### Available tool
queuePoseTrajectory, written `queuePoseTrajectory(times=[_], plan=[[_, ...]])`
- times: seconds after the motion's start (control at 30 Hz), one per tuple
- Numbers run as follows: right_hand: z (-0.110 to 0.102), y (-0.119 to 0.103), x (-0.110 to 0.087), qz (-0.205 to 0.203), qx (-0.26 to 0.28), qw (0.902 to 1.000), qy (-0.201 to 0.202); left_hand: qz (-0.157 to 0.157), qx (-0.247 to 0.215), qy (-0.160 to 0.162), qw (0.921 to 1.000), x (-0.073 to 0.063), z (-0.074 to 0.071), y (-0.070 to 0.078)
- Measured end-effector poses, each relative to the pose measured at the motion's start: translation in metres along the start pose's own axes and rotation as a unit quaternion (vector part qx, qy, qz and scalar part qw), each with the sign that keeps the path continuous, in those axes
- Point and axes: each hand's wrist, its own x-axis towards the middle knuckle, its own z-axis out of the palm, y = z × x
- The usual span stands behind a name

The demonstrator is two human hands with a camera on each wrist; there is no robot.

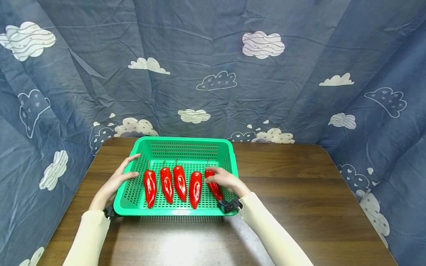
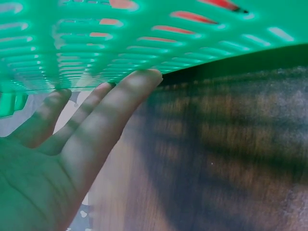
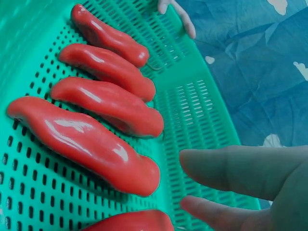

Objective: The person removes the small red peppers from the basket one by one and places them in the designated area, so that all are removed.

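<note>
A green slotted plastic basket stands on the table, with several glossy red peppers lying side by side in it, stems toward the back. My left hand is at the basket's left wall, fingers extended and thumb tip over the rim. From the left wrist view, the left fingers lie straight along the slotted green plastic. Inside the right end, my right hand reaches over the rightmost pepper, hiding part of it. In the right wrist view the thumb and finger stand apart, nothing between them.
The brown wooden table extends to the right of the basket. Behind it and along both sides hangs a dark blue cloth with white clouds. A black strap circles the right wrist, close to the basket's front rim.
</note>
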Motion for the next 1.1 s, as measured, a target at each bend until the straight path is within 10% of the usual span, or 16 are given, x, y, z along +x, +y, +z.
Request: queuePoseTrajectory(times=[0.57,1.1], plan=[[0.001,-0.001,0.015,0.091,0.022,0.9948,-0.04,-0.006,-0.042,-0.012,0.999,-0.002,0.001,0.001],[0.004,-0.001,0.02,0.054,0.067,0.9963,0.004,-0.01,-0.066,-0.017,0.9976,-0.002,0.002,0.001]])
